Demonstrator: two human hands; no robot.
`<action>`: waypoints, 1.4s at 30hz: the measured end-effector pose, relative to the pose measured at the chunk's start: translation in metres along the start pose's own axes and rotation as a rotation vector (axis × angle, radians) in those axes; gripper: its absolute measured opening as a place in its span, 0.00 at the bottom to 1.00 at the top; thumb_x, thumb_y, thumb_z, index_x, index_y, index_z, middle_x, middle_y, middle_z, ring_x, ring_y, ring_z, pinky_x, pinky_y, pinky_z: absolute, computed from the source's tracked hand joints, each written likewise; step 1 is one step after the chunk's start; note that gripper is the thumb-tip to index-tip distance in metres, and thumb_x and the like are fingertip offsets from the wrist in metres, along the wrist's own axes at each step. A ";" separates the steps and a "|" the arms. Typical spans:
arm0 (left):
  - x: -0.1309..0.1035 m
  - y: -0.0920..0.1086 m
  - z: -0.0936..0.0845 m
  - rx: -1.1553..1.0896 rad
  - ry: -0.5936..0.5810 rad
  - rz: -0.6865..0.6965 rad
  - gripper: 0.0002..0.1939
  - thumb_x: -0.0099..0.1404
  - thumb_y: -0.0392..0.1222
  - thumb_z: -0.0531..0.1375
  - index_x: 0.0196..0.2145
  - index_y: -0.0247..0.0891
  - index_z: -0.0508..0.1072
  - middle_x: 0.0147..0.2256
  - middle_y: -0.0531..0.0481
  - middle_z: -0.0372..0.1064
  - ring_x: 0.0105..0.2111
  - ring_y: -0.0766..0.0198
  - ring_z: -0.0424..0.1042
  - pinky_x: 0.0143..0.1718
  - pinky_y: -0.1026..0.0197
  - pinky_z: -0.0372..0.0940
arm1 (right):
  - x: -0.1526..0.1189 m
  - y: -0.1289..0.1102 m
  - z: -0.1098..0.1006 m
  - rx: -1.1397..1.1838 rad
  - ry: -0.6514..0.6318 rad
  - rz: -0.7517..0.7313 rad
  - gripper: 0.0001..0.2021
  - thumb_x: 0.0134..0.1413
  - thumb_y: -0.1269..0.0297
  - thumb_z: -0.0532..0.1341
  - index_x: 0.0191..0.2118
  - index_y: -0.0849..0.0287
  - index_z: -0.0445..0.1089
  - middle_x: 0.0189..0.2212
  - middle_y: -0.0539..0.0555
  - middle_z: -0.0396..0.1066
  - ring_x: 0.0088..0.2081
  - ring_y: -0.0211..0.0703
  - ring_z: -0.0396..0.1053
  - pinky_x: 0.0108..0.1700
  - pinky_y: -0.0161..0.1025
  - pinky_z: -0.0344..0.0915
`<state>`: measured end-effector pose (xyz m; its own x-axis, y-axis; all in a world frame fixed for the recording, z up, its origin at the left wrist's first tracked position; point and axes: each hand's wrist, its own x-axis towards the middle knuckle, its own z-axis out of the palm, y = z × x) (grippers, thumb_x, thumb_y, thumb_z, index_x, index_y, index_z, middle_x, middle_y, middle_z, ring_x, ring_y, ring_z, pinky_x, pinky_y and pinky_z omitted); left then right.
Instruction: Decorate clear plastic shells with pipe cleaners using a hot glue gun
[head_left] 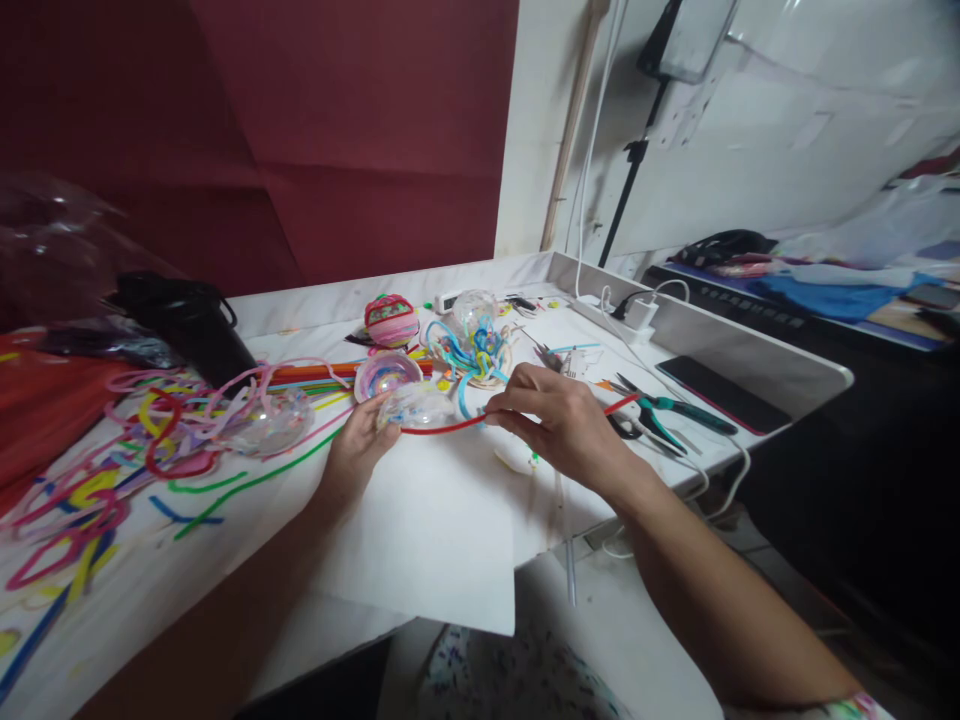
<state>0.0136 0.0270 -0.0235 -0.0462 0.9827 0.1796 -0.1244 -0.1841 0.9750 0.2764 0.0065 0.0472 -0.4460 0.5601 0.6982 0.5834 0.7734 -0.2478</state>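
Observation:
My left hand (pixel 358 440) grips a clear plastic half-ball (pixel 416 404) with coloured specks inside. A red pipe cleaner (pixel 444 428) runs from my left thumb along the lower edge of the half-ball. Thumb and fingers of my right hand (pixel 553 412) pinch the same red pipe cleaner, and its far end sticks out past the knuckles. Just behind the half-ball stands a round pink-rimmed bowl shape (pixel 388 376). Close by lies a tangle of blue and white pipe cleaners (pixel 476 350). White paper (pixel 435 540) lies beneath my hands.
At left are a heap of coloured pipe cleaners (pixel 82 510), another clear dome (pixel 274 422) and a black cylindrical object (pixel 187 325). A pink decorated ball (pixel 391 320) sits behind. Green-handled pliers (pixel 686 408), a phone (pixel 721 392) and a charger (pixel 640 316) lie right.

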 end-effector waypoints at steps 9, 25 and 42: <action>-0.001 -0.001 0.000 0.019 -0.001 0.011 0.32 0.52 0.53 0.72 0.52 0.40 0.71 0.55 0.40 0.73 0.58 0.46 0.69 0.61 0.45 0.60 | 0.012 -0.006 0.011 0.105 0.119 0.138 0.08 0.64 0.63 0.60 0.33 0.59 0.72 0.28 0.52 0.70 0.29 0.38 0.66 0.32 0.34 0.60; -0.003 0.001 0.002 -0.002 0.018 -0.012 0.31 0.52 0.55 0.71 0.51 0.41 0.72 0.50 0.43 0.74 0.55 0.47 0.70 0.55 0.45 0.67 | 0.008 0.011 0.044 0.331 0.137 0.585 0.10 0.53 0.59 0.61 0.27 0.60 0.70 0.19 0.47 0.65 0.22 0.35 0.58 0.27 0.34 0.53; -0.007 0.006 0.004 -0.075 0.036 -0.072 0.27 0.55 0.53 0.69 0.49 0.41 0.71 0.51 0.44 0.73 0.54 0.49 0.71 0.51 0.47 0.70 | 0.007 0.012 0.069 0.466 0.135 0.688 0.10 0.50 0.57 0.60 0.26 0.58 0.66 0.21 0.48 0.66 0.24 0.36 0.61 0.29 0.34 0.56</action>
<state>0.0172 0.0193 -0.0183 -0.0701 0.9921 0.1037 -0.2020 -0.1159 0.9725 0.2331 0.0402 0.0032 0.0083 0.9341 0.3570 0.3421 0.3328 -0.8788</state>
